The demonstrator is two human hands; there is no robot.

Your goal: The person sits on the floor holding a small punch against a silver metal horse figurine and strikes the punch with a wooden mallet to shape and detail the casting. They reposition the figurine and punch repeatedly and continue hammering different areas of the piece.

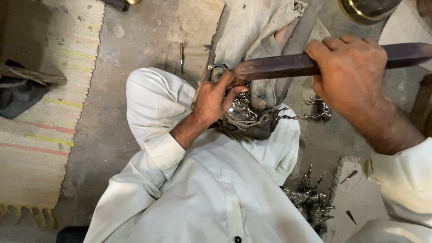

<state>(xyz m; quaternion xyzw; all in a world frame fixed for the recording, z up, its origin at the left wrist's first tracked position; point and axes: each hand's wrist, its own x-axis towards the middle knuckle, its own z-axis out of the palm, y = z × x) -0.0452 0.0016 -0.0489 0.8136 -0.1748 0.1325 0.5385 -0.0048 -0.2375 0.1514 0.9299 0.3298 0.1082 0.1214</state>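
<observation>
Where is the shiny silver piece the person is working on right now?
In the head view, the shiny silver piece sits at centre on the lap, pinned by the left hand, just below the dark bar that the right hand grips.

striped woven rug (40,117) with fringe along left side of concrete floor (110,135), dark cloth bundle (18,96) lying on rug edge. thin metal punch (182,56) on floor near tan mat (191,31). crumpled grey rag (256,27) up top. round brass-rimmed dark vessel (366,9) at top right. heap of small silvery spiky castings (310,202) lower right, two small nails (350,198) just beside
</observation>
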